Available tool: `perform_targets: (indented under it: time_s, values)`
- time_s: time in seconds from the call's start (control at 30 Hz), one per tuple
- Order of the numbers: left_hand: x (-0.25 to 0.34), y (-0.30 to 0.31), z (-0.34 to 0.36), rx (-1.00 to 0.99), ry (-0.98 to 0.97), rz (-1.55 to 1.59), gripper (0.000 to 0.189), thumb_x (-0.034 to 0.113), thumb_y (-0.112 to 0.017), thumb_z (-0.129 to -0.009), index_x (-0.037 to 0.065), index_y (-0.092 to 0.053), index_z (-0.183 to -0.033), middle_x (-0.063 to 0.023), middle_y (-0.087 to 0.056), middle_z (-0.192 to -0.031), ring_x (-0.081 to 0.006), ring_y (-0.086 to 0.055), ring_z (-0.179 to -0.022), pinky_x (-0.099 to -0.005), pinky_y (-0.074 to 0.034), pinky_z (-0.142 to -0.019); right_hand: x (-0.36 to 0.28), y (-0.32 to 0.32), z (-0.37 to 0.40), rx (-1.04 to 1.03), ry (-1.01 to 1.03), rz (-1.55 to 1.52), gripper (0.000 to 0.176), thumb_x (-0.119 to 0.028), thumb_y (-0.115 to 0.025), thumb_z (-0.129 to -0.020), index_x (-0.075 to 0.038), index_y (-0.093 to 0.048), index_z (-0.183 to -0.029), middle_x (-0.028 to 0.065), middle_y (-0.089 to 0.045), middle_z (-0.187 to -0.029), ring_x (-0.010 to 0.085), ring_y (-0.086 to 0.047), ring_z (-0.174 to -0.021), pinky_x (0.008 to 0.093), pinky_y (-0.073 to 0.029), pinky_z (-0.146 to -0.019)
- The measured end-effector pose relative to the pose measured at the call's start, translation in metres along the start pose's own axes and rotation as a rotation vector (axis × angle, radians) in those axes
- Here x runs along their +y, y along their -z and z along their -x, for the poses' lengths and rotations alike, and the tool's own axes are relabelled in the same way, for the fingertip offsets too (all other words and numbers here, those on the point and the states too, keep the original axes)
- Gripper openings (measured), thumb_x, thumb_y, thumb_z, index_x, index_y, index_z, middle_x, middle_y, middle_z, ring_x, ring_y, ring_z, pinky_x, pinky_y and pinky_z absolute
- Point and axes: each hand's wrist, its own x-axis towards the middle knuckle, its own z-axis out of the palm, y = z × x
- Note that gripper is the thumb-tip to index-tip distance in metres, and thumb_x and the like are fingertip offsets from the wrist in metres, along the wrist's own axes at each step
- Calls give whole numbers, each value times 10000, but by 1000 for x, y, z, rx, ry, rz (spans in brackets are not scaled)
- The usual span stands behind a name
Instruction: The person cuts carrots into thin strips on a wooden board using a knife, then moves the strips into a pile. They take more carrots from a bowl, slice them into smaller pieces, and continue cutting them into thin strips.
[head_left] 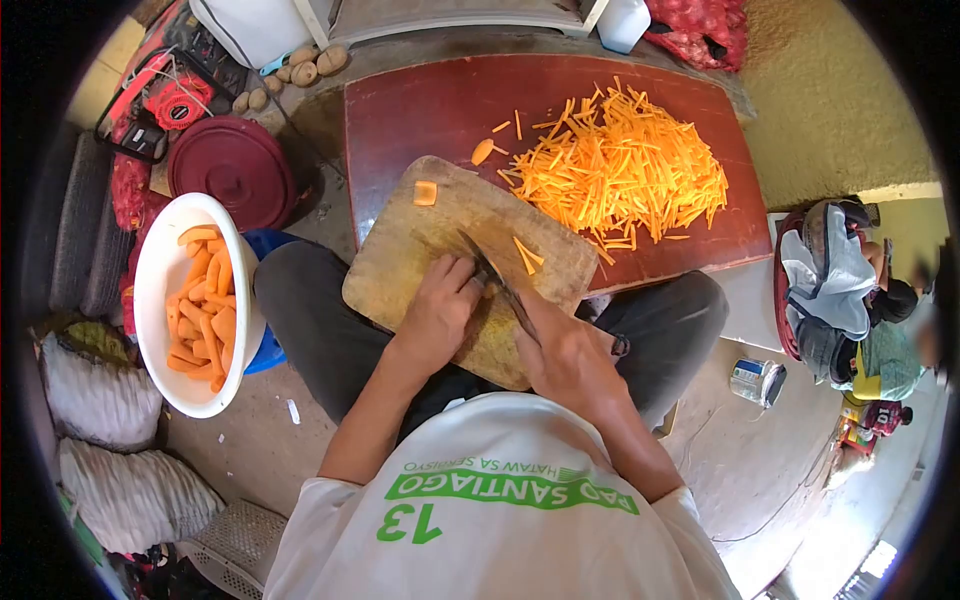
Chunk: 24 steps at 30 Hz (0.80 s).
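Note:
My right hand (pixel 570 352) is wrapped round the handle of a knife (pixel 507 291). Its dark blade points up and left across a worn wooden cutting board (pixel 400 245), which lies over my lap. Close against the blade, my left hand (pixel 440 305) presses down with curled fingers; whatever is under them is hidden. A squarish orange carrot piece (pixel 425 193) lies near the board's upper left corner. A few cut carrot sticks (pixel 527 257) rest right of the blade. Beyond the board, a big heap of carrot sticks (pixel 620 165) covers part of a red table (pixel 400 110).
On my left, a white basin (pixel 152 290) holds several peeled carrots (pixel 205 310). Behind it are a maroon lidded tub (pixel 230 170) and a red machine (pixel 178 100). White sacks (pixel 130 495) lie lower left. Other people (pixel 890 340) are at the far right.

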Motion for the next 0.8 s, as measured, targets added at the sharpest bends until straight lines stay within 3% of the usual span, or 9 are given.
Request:
perform_targets:
  time_s: [0.13, 0.23, 0.33, 0.43, 0.53, 0.63, 0.8]
  values:
    - [4, 4, -2, 26, 32, -13, 361, -20, -796, -774, -75, -759, -1129, -177, -615, -1124, -380, -593, -1071, -455, -520, -964, -15, 14, 1, -26, -47, 25, 492, -98, -659, -1027, 46, -495, -1468, 335, -719, -1087, 521, -723, -978, 573, -593, -833]
    - [0, 2, 2, 4, 33, 15, 359, -19, -790, -781, -72, -753, -1134, -179, -608, -1120, -382, -593, -1062, -468, -511, -952, -9, 4, 15, 59, 19, 12, 442, -81, -673, -1017, -2, -574, -1441, 324, -720, -1112, 543, -702, -1052, 589, -562, -865]
    - [0, 4, 0, -9, 51, 29, 356, -24, -773, -791, -69, -742, -1143, -182, -613, -1115, -387, -596, -1066, -474, -506, -950, -11, -2, -5, 6, -79, -11, 415, -69, -688, -1009, 7, -596, -1406, 302, -726, -1082, 527, -713, -1029, 550, -575, -850]
    - [1, 10, 1, -34, 16, -14, 330, -16, -761, -810, -66, -739, -1136, -188, -623, -1111, -389, -603, -1074, -474, -507, -957, -2, -4, -11, 71, -17, -40, 375, -63, -684, -1009, 6, -614, -1370, 298, -722, -1065, 519, -717, -1006, 538, -576, -842]
    - [-2, 7, 3, 23, -1, 3, 411, -49, -780, -755, -73, -740, -1163, -211, -626, -1118, -426, -615, -1077, -489, -532, -969, -12, 10, 8, 13, 33, -18, 437, -94, -668, -1027, 15, -534, -1429, 308, -730, -1110, 506, -733, -1012, 574, -595, -839]
    - [-2, 9, 2, -24, 24, 4, 385, -40, -786, -767, -70, -747, -1149, -205, -645, -1125, -417, -626, -1076, -483, -540, -972, -10, -7, 2, 27, -63, -32, 385, -54, -681, -998, 19, -613, -1369, 310, -720, -1078, 524, -718, -1022, 547, -580, -865]
    - [-5, 9, 0, 25, -3, 6, 319, -41, -776, -782, -69, -752, -1098, -199, -644, -1070, -409, -636, -1045, -484, -548, -918, -10, -1, -1, 79, 57, -24, 454, -73, -678, -1013, 37, -564, -1438, 324, -723, -1138, 517, -726, -1047, 545, -593, -870]
